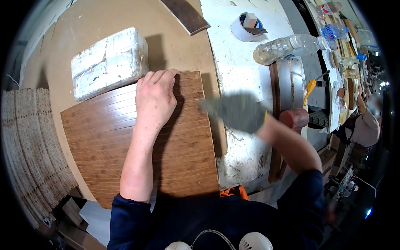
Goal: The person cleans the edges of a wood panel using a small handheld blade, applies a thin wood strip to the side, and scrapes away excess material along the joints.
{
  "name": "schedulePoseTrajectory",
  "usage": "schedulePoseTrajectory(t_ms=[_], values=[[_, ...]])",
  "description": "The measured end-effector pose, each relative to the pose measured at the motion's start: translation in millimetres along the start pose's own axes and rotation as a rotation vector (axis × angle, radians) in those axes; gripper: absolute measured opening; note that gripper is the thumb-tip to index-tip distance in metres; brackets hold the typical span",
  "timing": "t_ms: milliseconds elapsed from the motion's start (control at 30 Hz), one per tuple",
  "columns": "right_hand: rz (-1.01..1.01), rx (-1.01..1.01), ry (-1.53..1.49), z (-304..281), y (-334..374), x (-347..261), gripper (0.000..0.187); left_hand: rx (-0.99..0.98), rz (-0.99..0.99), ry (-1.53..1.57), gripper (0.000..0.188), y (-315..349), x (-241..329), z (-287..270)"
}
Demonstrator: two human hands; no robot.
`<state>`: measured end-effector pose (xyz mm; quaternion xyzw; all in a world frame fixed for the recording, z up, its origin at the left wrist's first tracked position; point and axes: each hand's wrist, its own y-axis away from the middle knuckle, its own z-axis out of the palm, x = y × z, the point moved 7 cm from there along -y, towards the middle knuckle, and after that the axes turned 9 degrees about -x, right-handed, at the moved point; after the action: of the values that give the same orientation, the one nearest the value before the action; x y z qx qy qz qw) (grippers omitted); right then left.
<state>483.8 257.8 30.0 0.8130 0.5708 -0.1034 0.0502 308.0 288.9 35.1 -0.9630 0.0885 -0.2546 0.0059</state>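
Brown slatted wood panel (141,141), apparently stiff and best held by its edges, lay near the workbench's (250,25) left edge, left hand (155,100) pressed flat on its far edge, gloved right hand (238,111) blurred, grip indeterminate.

A brown wooden panel (104,137) made of many narrow strips laid side by side lies flat on the tan worktop (96,21). Its surface is glossy and dark, with fine lines running across it between the strips. The left hand (155,99) rests palm down on its far edge, fingers curled over that edge. The panel's far left corner touches a white wrapped block (109,61). Its right edge lies along the worktop's edge.
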Motion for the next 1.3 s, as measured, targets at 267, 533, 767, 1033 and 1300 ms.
schedulePoseTrajectory(t_ms=[267,533,767,1033,1300], values=[[-0.086,-0.029,0.139,-4,39,-58,0.043,0.029,0.019,-0.007,0.019,-4,5,3],[0.356,0.026,-0.043,-12,-26,68,0.047,-0.006,0.0,0.008,0.023,-3,3,2],[0.429,-0.072,-0.042,-1,-29,75,0.041,-0.009,-0.01,-0.01,0.022,-3,3,2],[0.345,0.035,-0.05,-4,-30,75,0.039,-0.015,-0.013,-0.016,0.022,-3,2,3],[0.329,0.081,-0.065,-1,-33,77,0.042,-0.019,-0.019,-0.02,0.022,-3,3,2]])
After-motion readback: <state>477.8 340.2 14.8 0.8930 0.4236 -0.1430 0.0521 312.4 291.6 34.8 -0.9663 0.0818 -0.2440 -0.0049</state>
